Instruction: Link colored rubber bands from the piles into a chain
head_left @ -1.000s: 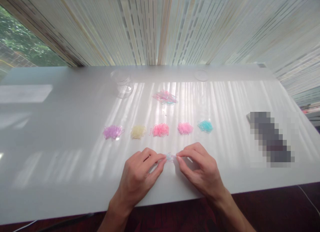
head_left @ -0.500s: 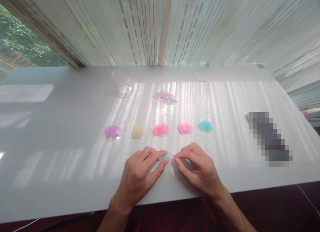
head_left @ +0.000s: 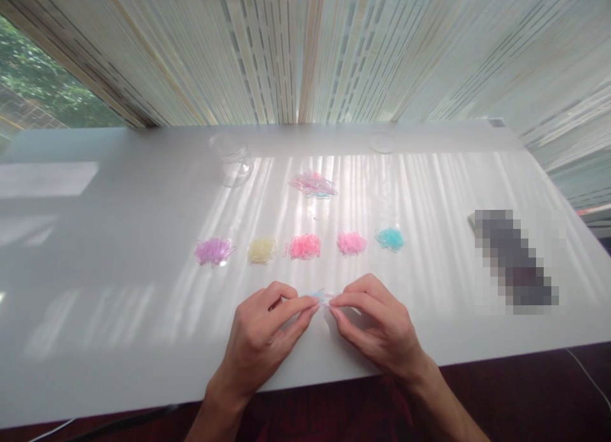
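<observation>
Between my hands is a small bunch of pale blue and lilac elastic bands (head_left: 323, 296), partly hidden by the fingers. My left hand (head_left: 267, 327) pinches its left end between thumb and forefinger. On the other side, my right hand (head_left: 377, 321) grips the right end with its fingertips. Beyond the hands lies a row of sorted band piles: purple (head_left: 213, 251), pale yellow (head_left: 261, 250), coral pink (head_left: 304, 246), light pink (head_left: 352, 243) and turquoise (head_left: 390, 238). Farther back rests a mixed pile of bands (head_left: 314, 184), mostly pink with some blue.
A clear jar (head_left: 231, 162) stands at the back left of the white table (head_left: 119, 238). Its likely lid, a clear disc (head_left: 382, 142), lies at the back right. A blurred-out dark object (head_left: 515, 257) is on the right. Striped blinds (head_left: 305, 54) hang behind.
My left fingertips have closed further over the bunch, so less of it shows. Both hands stay nearly in place, and the view has shifted slightly.
</observation>
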Demonstrator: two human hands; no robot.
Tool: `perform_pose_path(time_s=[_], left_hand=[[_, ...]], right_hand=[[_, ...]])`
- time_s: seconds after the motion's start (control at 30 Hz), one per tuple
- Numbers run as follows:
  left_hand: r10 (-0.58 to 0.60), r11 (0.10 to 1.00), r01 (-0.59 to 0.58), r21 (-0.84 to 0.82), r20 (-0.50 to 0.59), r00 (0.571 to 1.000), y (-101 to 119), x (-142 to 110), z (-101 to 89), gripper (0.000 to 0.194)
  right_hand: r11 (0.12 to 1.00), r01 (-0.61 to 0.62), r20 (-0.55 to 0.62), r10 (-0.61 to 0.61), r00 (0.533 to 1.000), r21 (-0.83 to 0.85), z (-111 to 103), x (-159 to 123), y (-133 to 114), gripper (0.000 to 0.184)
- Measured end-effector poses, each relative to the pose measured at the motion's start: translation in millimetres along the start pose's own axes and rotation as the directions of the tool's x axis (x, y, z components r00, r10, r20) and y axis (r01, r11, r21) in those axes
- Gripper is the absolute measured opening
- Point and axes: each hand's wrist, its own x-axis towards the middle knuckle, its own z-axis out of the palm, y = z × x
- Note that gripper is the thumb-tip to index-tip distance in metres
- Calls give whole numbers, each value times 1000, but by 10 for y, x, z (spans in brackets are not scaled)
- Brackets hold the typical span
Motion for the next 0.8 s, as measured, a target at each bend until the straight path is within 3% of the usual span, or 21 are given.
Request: perform_pose_path(time_s=[0.8], left_hand=[[-18,1000,18,-1,-5,1000,13,10,-3,8]], right_hand=[[1000,-25,-3,25,1000,-17,-5,20,-10,14]])
